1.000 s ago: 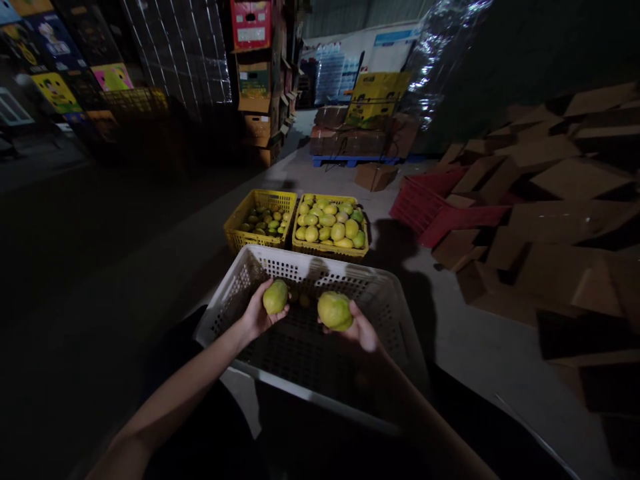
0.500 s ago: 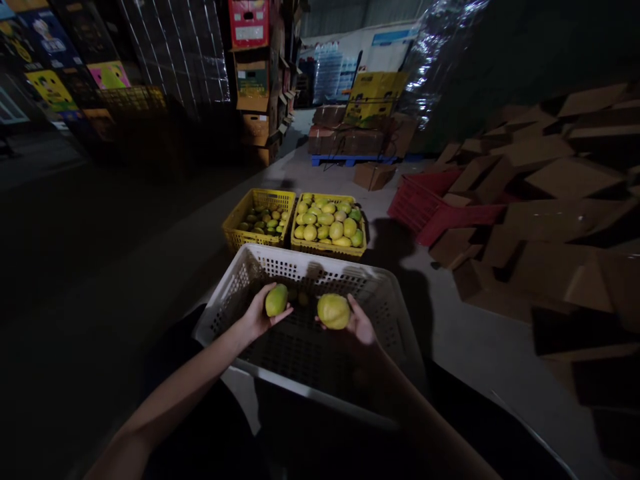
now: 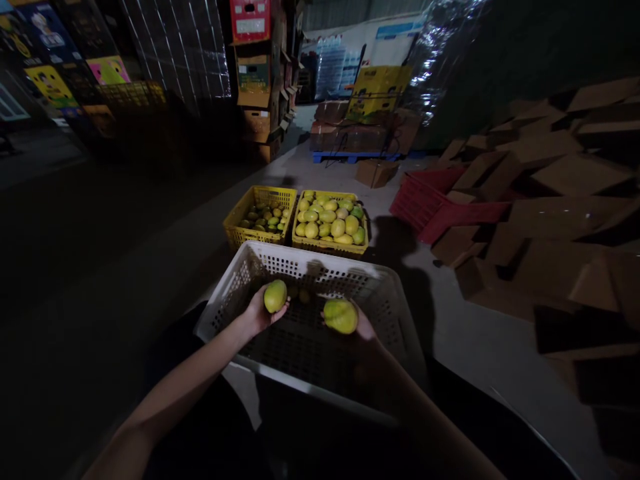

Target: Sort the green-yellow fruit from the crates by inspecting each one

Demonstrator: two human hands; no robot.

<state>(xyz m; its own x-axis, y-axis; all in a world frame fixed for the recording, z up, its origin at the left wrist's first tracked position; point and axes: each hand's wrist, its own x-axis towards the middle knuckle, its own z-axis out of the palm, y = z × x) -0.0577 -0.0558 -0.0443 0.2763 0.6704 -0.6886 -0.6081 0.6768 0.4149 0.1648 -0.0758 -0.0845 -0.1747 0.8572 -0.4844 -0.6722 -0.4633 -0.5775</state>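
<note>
A yellow-green fruit (image 3: 275, 296) rests in my left hand (image 3: 258, 313), whose fingers curl beneath it. My right hand (image 3: 366, 327) holds a larger, ridged yellow-green fruit (image 3: 341, 316); most of its fingers are hidden behind the fruit. Both hands are over a large white plastic crate (image 3: 320, 258) with perforated walls. Deep in its shaded inside lie a few dim round fruits (image 3: 304, 295) near the far wall.
Beyond the white crate are a yellow crate (image 3: 235, 227) partly filled with fruit and another yellow crate (image 3: 330, 248) heaped with fruit. A red crate (image 3: 425, 207) and piled cardboard boxes (image 3: 555, 267) lie at the right. Stacked cartons (image 3: 255, 73) stand behind.
The fruit in my right hand has turned and shifted slightly right and down. In my left hand the fruit has rotated and risen a little, with the fingers curled closer round it.
</note>
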